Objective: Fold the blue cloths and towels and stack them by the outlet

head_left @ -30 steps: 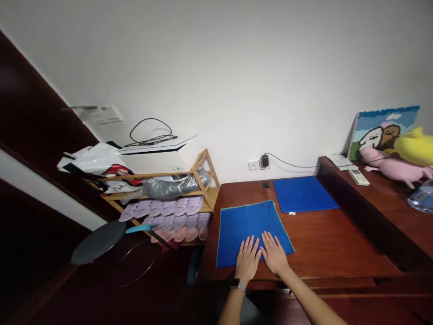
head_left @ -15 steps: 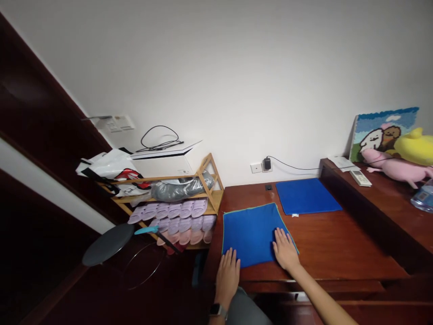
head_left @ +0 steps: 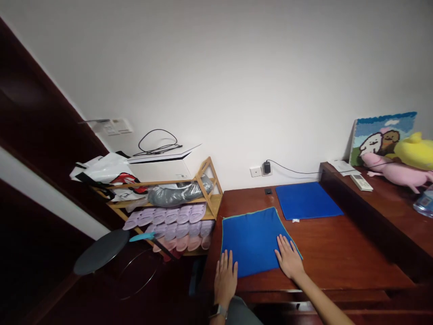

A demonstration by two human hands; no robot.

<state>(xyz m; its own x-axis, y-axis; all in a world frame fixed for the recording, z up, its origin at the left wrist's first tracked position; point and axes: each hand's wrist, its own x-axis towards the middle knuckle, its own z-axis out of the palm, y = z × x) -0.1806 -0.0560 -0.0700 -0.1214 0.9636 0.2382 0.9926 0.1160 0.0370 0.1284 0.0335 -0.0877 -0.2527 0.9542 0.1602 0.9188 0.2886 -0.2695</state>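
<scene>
A blue cloth [head_left: 252, 239] with a thin light green edge lies spread out near the front of the brown wooden desk [head_left: 341, 253]. On its near left corner rests my left hand [head_left: 226, 276], flat with the fingers stretched out; a watch is on that wrist. My right hand [head_left: 289, 258] lies flat on the near right part of the cloth, fingers slightly apart. Small wrinkles show along the cloth's far right edge. Farther back, a second blue cloth [head_left: 308, 201] lies flat, a white tag at its near edge.
Left of the desk stands a wooden rack [head_left: 210, 198] with lilac and pink slippers, a white box [head_left: 158, 169] and bags. A round stool [head_left: 101, 253] is at far left. On the raised right surface are a remote [head_left: 361, 183], a pink plush toy [head_left: 394, 169] and a water bottle [head_left: 423, 203].
The view has tilted up slightly, so things sit a little lower. Both hands remain flat on the cloth's near corners, with the cloth's near edge slightly nearer the desk front.
</scene>
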